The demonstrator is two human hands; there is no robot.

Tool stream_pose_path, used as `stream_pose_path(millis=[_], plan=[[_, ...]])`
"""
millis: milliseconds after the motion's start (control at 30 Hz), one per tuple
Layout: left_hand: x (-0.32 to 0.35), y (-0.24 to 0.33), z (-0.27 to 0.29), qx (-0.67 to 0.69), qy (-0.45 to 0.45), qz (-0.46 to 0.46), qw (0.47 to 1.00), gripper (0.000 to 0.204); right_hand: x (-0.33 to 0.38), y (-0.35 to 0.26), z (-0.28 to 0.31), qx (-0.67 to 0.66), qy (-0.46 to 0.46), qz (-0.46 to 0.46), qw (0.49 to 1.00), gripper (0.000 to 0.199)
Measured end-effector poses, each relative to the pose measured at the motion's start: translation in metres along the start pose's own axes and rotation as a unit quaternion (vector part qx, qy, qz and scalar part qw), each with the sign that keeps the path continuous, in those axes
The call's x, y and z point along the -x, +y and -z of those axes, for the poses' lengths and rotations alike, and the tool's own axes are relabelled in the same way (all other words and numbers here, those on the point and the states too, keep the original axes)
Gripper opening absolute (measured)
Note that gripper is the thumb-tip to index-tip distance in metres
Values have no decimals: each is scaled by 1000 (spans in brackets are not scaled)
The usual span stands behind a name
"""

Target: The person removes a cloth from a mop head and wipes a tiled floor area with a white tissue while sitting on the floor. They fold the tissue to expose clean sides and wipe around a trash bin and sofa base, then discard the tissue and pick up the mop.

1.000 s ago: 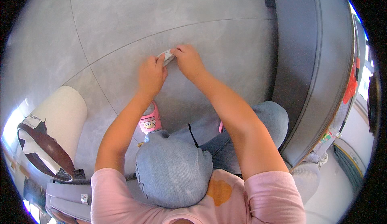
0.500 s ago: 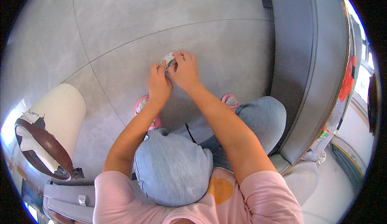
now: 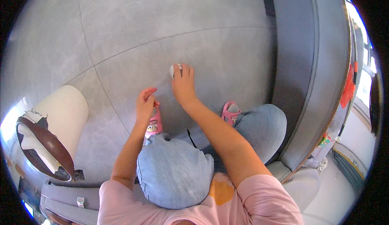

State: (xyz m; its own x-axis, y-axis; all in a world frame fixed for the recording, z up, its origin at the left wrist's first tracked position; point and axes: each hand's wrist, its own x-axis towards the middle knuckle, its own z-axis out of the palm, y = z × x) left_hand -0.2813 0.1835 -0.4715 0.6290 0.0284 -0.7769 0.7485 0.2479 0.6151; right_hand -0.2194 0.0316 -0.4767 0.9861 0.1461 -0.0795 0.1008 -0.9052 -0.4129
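My right hand (image 3: 184, 83) is closed over a small whitish wad (image 3: 175, 71), perhaps crumpled paper, above the grey floor. Only the wad's left edge shows past my fingers. Lower and to the left is my left hand (image 3: 146, 102), apart from the wad. Its index finger stretches to the right, the other fingers are partly bent, and nothing shows in it. Just below that hand is a pink slipper (image 3: 154, 123) on my foot.
A cream bin (image 3: 75, 107) with a brown rim and a white liner stands at the left. Along the right runs a grey sofa (image 3: 298, 63). The other pink slipper (image 3: 229, 113) is between my right forearm and the sofa. Grey tiled floor (image 3: 121, 18) stretches ahead.
Both hands were together on the wad. My left hand has let go and drawn back down and left; my right hand keeps the wad, slightly lower in the picture.
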Motion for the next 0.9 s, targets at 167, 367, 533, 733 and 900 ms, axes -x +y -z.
stream_pose_path(millis=[167, 367, 533, 733, 900], plan=[[8, -6, 10, -17, 10, 2, 1000, 23, -2, 10, 5, -19, -35, 29, 999, 41], [24, -8, 1, -149, 37, -47, 987, 17, -22, 12, 11, -42, -35, 44, 998, 31], [28, -26, 2, -214, 55, -205, 954, 12, -112, 7, 3, -68, 32, -36, 997, 32], [26, -25, 1, -173, 60, -224, 957, 10, -117, 3, 0, -11, -42, 16, 999, 29], [25, -31, 4, -208, 57, -274, 937, 11, -32, -22, -11, -56, -68, 27, 996, 38]])
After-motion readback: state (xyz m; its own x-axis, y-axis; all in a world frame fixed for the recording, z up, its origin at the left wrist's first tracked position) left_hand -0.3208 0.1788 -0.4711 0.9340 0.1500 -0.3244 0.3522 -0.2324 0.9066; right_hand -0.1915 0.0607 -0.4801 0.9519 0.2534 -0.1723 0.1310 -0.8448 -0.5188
